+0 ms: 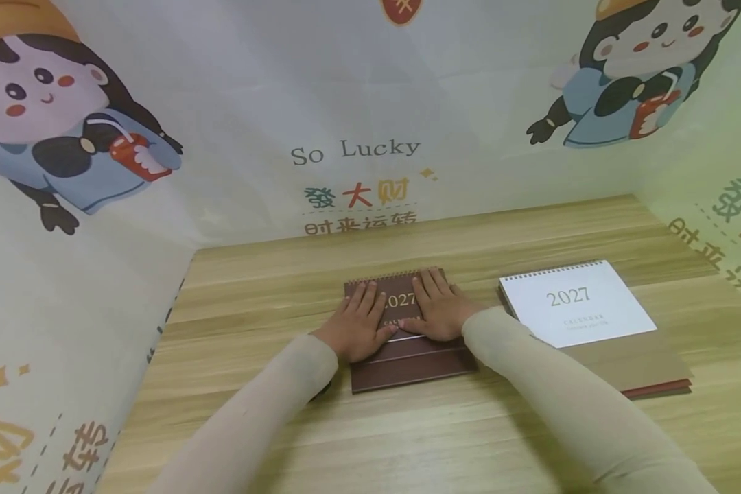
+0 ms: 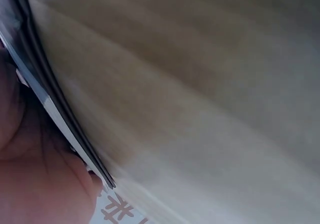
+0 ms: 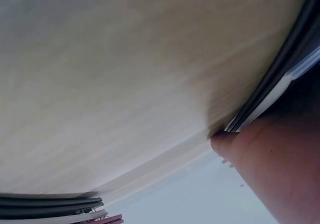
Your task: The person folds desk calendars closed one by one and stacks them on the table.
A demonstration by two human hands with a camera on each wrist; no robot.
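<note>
A dark brown spiral-bound desk calendar (image 1: pixel 401 370) marked 2027 lies flat on the wooden table, its coil along the far edge. My left hand (image 1: pixel 355 326) rests on its left half with straight fingers, the thumb pointing inward. On the right half lies my right hand (image 1: pixel 437 309), also straight-fingered, fingertips reaching up to the coil. Part of the printed cover is hidden under the hands. In the left wrist view the calendar's side edge (image 2: pixel 65 114) shows its stacked layers beside the left hand. The right wrist view shows the opposite edge (image 3: pixel 270 86) next to the right hand.
To the right lies a pile of calendars topped by a white-covered one (image 1: pixel 583 302), close beside the right sleeve (image 1: pixel 531 357). The wooden table (image 1: pixel 241 288) meets printed cloth walls (image 1: pixel 234 103) at the back, left and right.
</note>
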